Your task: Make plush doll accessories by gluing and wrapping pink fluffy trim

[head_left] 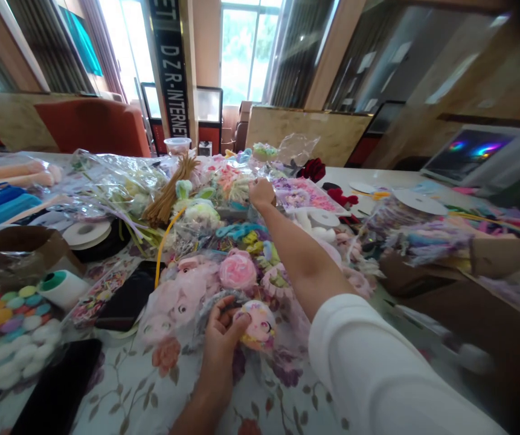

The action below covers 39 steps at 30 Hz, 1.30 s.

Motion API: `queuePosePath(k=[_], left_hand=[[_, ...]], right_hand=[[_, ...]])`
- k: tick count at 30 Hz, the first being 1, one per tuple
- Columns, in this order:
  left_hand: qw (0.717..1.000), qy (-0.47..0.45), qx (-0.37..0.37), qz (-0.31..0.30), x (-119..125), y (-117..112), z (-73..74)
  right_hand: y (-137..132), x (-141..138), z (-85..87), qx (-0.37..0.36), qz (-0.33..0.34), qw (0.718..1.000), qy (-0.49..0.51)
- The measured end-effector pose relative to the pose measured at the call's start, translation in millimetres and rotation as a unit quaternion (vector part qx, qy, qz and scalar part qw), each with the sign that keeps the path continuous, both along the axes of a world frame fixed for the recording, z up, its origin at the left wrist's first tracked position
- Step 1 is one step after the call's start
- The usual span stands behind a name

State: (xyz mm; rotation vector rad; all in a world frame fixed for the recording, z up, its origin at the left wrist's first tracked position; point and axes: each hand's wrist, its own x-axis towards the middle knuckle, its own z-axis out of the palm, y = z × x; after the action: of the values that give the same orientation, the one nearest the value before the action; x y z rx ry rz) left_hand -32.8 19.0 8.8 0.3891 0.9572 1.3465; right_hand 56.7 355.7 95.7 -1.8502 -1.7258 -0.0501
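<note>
Fingers (227,319) of the left hand (218,338) pinch a round doll-face ornament (258,326) just above the floral surface (142,393). Beyond the ornament, the right hand (261,192) reaches far into bagged craft trims (227,178), fingers curled; grip unclear.

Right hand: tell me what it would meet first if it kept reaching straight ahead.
The right hand points toward the far pile of craft bags; it would probably meet the pink-patterned packet beside it first, though depth is unclear.
</note>
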Motion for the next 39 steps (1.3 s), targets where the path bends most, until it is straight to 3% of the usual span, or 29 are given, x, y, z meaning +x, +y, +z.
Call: queuePosePath(k=[6, 12, 16, 19, 23, 26, 29, 34, 39], left_hand=[[1.000, -0.008, 0.007, 0.004, 1, 1, -4.1], [1.000, 0.001, 0.012, 0.016, -1, 1, -3.4], [0.997, 0.006, 0.041, 0.061, -5, 0, 0.0], [0.996, -0.002, 0.056, 0.072, -8, -2, 4.9], [0.992, -0.015, 0.080, 0.097, -14, -3, 13.0], [0.983, -0.026, 0.111, 0.141, -21, 0, 17.1], [0.973, -0.034, 0.135, 0.184, -31, 5, 19.0], [0.959, -0.029, 0.169, 0.224, -42, 8, 20.5], [0.953, -0.014, 0.183, 0.242, -46, 9, 20.1]], right_hand=[[0, 4, -9.8, -0.012, -0.005, 1.000, -0.020], [-16, 29, 6.1, 0.009, 0.035, 0.999, -0.007], [-60, 41, 22.1, 0.097, 0.121, 0.986, 0.057], [-123, 50, 22.4, 0.147, 0.209, 0.961, 0.103], [-226, 67, -1.3, 0.147, 0.304, 0.936, 0.101], [-293, 84, -30.9, 0.161, 0.292, 0.937, 0.100], [-337, 99, -60.1, 0.147, 0.256, 0.951, 0.093], [-360, 93, -83.8, -0.006, 0.217, 0.975, 0.054], [-349, 60, -84.7, -0.105, 0.199, 0.966, -0.129]])
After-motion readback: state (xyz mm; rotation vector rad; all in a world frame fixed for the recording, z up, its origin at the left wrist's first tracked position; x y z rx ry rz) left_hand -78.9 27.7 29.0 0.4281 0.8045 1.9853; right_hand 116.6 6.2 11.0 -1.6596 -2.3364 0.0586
